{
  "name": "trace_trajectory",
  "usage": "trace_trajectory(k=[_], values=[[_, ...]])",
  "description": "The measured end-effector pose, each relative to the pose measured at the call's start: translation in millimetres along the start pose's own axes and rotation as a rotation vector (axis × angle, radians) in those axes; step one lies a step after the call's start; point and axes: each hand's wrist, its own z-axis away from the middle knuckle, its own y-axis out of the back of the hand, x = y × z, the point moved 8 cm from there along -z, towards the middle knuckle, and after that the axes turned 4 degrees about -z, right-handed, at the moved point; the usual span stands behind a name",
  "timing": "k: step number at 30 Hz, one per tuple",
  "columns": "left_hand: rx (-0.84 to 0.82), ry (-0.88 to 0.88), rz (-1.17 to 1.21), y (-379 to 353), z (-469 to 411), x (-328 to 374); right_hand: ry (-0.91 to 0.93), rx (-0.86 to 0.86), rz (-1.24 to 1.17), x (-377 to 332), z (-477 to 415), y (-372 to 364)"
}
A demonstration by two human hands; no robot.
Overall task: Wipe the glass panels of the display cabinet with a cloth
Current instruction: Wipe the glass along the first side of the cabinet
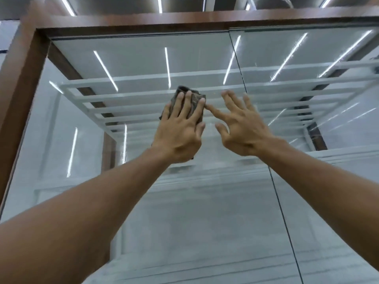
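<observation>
I look up at the display cabinet's front glass panel (143,201), framed in brown wood (22,64). My left hand (180,128) lies flat against the glass, high up, pressing a dark crumpled cloth (194,99) under its spread fingers. My right hand (240,124) is just to the right of it, fingers spread and holding nothing; its index finger points at the cloth's right edge. A dark vertical seam (281,201) divides this panel from a second glass panel (332,212) on the right.
Behind the glass, several white shelf rails (131,93) run across the upper cabinet. Bright strip-light reflections (105,70) streak the glass. The wooden top rail (184,20) runs overhead, and a brown inner post (108,152) stands at left.
</observation>
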Motion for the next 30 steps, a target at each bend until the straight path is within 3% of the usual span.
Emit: trace_trajectory(k=[2, 6, 12, 19, 25, 30], values=[[0.022, -0.007, 0.001, 1, -3, -5, -0.082, -0.003, 0.055, 33, 11, 6], [0.061, 0.234, 0.023, 3, -47, 9, -0.131, 0.063, -0.063, 52, 22, 5], [0.009, 0.028, 0.015, -14, -66, 100, -0.198, 0.128, -0.165, 65, 29, 6], [0.014, -0.041, 0.063, -18, -38, 105, -0.147, 0.150, -0.180, 71, 41, 6], [0.009, -0.049, 0.075, -19, -19, 95, -0.222, 0.126, -0.143, 66, 41, 3], [0.023, -0.019, 0.040, -13, 2, 59, -0.183, 0.094, -0.058, 15, 32, -6]])
